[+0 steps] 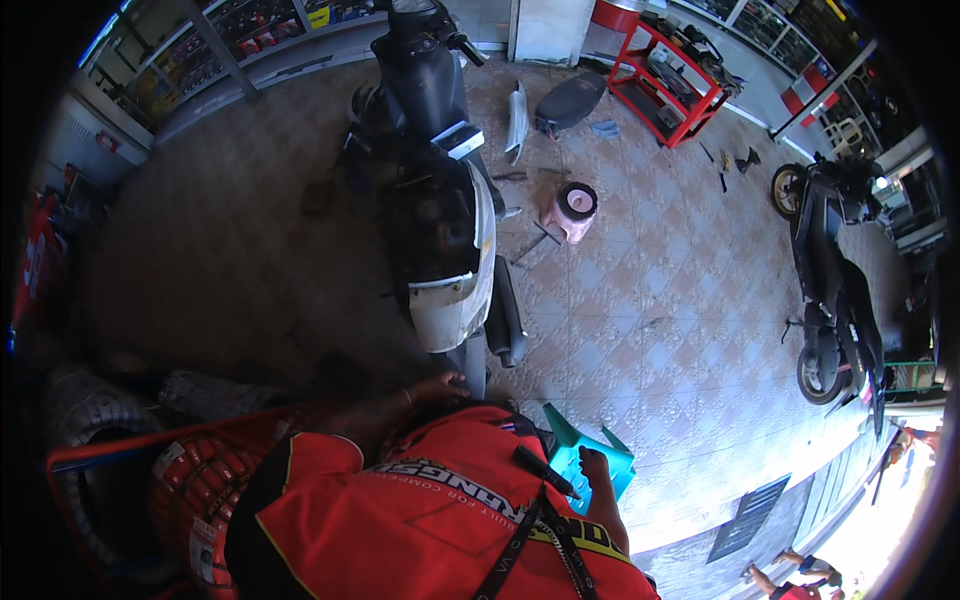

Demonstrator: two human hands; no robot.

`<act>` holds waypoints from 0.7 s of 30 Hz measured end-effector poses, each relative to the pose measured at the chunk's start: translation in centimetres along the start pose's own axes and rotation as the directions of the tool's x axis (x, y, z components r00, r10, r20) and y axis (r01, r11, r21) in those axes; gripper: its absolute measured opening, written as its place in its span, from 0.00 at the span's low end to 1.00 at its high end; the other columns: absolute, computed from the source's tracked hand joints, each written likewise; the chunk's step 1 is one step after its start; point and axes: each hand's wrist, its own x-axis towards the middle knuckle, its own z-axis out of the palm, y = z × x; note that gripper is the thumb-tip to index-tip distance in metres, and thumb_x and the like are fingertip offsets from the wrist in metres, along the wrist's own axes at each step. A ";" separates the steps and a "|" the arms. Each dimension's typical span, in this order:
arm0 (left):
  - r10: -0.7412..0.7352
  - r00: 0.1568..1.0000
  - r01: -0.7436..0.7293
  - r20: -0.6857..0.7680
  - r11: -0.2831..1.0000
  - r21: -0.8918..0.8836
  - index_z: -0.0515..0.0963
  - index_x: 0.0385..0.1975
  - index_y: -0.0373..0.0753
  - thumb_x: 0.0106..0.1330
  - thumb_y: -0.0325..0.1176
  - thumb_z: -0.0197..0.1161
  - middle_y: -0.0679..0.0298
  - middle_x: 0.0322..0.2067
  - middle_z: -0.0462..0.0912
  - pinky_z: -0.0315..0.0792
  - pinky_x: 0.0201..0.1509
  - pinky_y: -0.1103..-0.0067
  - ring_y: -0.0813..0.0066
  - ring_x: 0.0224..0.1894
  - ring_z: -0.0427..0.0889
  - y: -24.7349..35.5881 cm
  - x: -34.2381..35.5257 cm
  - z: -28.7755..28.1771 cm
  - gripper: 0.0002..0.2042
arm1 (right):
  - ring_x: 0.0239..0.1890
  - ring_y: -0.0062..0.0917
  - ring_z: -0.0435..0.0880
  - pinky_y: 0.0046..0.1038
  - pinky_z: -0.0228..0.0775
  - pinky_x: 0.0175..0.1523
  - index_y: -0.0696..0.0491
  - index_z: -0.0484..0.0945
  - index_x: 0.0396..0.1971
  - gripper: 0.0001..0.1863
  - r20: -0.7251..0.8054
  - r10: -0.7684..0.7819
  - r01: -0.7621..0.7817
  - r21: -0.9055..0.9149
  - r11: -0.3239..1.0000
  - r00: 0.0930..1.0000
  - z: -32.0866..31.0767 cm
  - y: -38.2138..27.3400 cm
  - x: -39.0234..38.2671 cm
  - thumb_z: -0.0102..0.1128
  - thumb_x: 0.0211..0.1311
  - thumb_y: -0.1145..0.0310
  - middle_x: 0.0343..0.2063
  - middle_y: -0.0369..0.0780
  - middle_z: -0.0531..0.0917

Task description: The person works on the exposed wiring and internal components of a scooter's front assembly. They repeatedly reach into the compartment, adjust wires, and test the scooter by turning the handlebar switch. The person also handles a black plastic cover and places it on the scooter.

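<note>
- The left hand (pixel 437 388) rests with the fingers spread and relaxed on the rear end of the scooter (pixel 440 215). It is laid on the part, not closed around anything.
- The right hand (pixel 593 468) is low at about 5 o'clock, touching the back edge of a teal plastic stool (pixel 605 452). I cannot tell whether the fingers are closed on it or only lie against it.
- The scooter stands in the middle of the picture and stretches from the hand toward 12 o'clock, on the patterned tile floor (pixel 660 320).
- It looks half opened: the seat is off, the dark inner compartment is uncovered, and the tail cover is white with a black rear tyre below it.
- In my judgement the scooter is heavy and stiff and will not move from a light touch. The plastic covers are thin and rather smooth, so they could crack or slip; a better place to hold is the solid frame or the rear rail, not the edge of a panel.
- The stool is probably light and rigid, easy to lift by its rim.
- A black seat (pixel 570 100) and a grey panel (pixel 516 118) lie on the floor near 12 o'clock, and a pink stool (pixel 572 210) stands just beside the scooter at 1 o'clock.
- A second motorcycle (pixel 835 280) is parked well apart at 3 o'clock, and a red cart (pixel 665 85) stands near 1 o'clock.
- Stacked tyres (pixel 150 470) are at 8 o'clock.
</note>
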 end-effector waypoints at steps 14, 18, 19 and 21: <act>-0.015 1.000 0.014 -0.004 0.978 -0.207 0.59 0.66 0.45 0.55 0.40 0.75 0.56 0.44 0.80 0.77 0.42 0.71 0.69 0.38 0.81 -1.4 1.0 -1.5 0.40 | 0.47 0.51 0.79 0.44 0.69 0.52 0.57 0.84 0.38 0.26 0.198 -0.035 0.079 -0.218 0.973 0.980 -2.5 -8.6 -0.4 0.49 0.66 0.48 0.39 0.54 0.83; -0.021 0.989 -0.018 -0.147 0.966 -0.257 0.59 0.66 0.45 0.55 0.38 0.75 0.56 0.45 0.79 0.77 0.44 0.70 0.67 0.40 0.81 -1.2 1.8 -0.2 0.39 | 0.36 0.43 0.79 0.40 0.69 0.42 0.56 0.83 0.34 0.22 0.303 -0.253 0.339 -0.279 0.898 0.919 -6.3 -8.8 4.7 0.50 0.66 0.51 0.32 0.49 0.82; -0.031 0.991 -0.006 -0.129 0.960 -0.280 0.59 0.66 0.45 0.55 0.38 0.75 0.56 0.47 0.78 0.77 0.45 0.71 0.67 0.41 0.80 -1.3 2.1 0.1 0.39 | 0.29 0.36 0.78 0.36 0.68 0.35 0.56 0.82 0.33 0.21 0.300 -0.405 0.471 -0.194 0.860 0.864 -7.6 -8.5 6.3 0.52 0.65 0.52 0.26 0.45 0.81; -0.039 0.991 -0.005 -0.131 0.946 -0.323 0.58 0.66 0.44 0.56 0.37 0.74 0.54 0.51 0.76 0.77 0.47 0.72 0.66 0.44 0.80 -1.7 2.9 0.6 0.39 | 0.22 0.23 0.77 0.29 0.67 0.26 0.58 0.82 0.38 0.23 0.322 -0.196 0.266 -0.190 0.945 0.926 -9.9 -8.6 10.8 0.56 0.64 0.49 0.24 0.39 0.81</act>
